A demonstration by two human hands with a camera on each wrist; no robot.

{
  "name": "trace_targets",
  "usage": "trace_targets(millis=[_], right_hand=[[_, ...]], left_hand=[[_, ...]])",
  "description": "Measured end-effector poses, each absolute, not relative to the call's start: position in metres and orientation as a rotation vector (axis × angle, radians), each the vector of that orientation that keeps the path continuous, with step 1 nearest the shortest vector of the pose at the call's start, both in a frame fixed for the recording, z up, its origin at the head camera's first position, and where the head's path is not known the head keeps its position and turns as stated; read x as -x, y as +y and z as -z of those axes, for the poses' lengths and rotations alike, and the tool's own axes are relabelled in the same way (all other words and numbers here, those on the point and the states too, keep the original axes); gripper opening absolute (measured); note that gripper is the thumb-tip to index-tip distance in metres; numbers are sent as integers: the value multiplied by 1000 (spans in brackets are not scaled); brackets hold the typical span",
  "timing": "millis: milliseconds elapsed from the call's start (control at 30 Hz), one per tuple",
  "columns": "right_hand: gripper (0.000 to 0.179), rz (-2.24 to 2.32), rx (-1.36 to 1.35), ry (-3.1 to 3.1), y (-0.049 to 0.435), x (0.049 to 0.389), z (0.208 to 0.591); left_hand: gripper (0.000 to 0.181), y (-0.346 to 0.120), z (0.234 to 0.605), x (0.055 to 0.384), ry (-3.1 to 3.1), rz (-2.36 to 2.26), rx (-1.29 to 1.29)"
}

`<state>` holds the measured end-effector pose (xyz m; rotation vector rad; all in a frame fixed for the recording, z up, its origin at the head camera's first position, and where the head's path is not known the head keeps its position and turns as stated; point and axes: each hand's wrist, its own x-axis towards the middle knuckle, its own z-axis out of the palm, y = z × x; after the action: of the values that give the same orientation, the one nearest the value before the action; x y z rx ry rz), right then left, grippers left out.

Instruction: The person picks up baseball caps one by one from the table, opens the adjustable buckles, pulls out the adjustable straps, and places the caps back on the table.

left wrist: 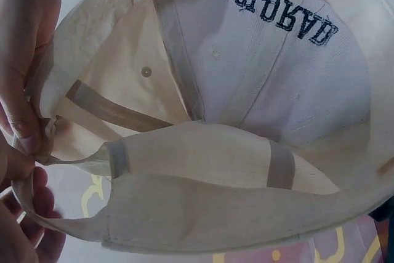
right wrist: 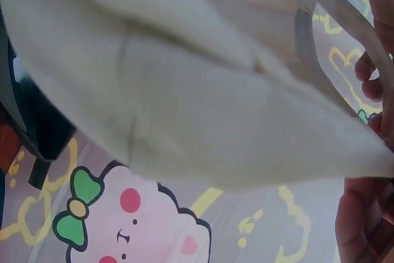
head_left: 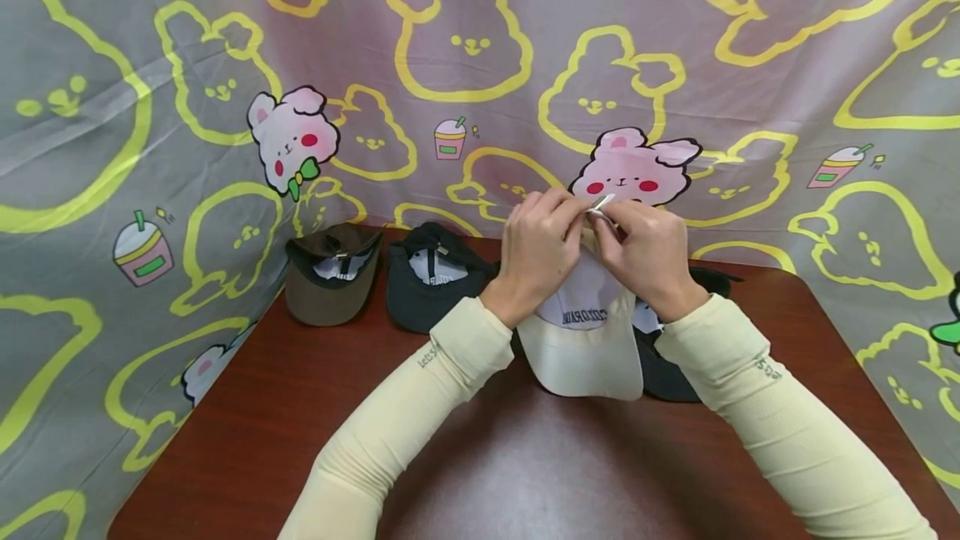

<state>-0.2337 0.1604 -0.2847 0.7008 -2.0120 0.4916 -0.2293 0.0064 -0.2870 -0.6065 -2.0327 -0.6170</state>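
A cream baseball cap (head_left: 585, 365) is held up over the table, its brim hanging down toward me and its inside showing dark, reversed lettering (head_left: 585, 317). My left hand (head_left: 536, 252) and right hand (head_left: 647, 257) meet at the back of the cap, where both pinch the narrow strap (head_left: 600, 204) between thumb and fingers. In the left wrist view the strap (left wrist: 83, 229) loops out from the cap's rear band to fingers at the left edge. The right wrist view shows the cap's pale cloth (right wrist: 203, 109) close up, hiding most of the grip.
A brown cap (head_left: 330, 298) and a dark cap (head_left: 427, 307) lie at the back left of the brown table (head_left: 315, 440), undersides facing me. Another black cap (head_left: 671, 373) is partly hidden behind the right hand and the cream cap. Patterned cloth (head_left: 495, 132) hangs behind.
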Motion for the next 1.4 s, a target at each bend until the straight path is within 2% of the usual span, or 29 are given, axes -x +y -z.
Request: trace_targets(millis=[333,700,1067,1267,1400], right_hand=[[26,-552,-504,-1993,167,238,277],[15,-665,-605,-1956,166,230,271],[11,-721,-671,-1980,170,226,269],[12,-714,-633,-2054,177,223,269],[26,-684,-604,-2106,180,221,268]], left_hand=[[16,-1,284,227,-2030,692,593],[18,1,279,227,-2058,651,562],[18,4,281,228,-2070,632,645],[18,9,281,227,-2101,640,603],[19,11,280,226,-2119,628,583]])
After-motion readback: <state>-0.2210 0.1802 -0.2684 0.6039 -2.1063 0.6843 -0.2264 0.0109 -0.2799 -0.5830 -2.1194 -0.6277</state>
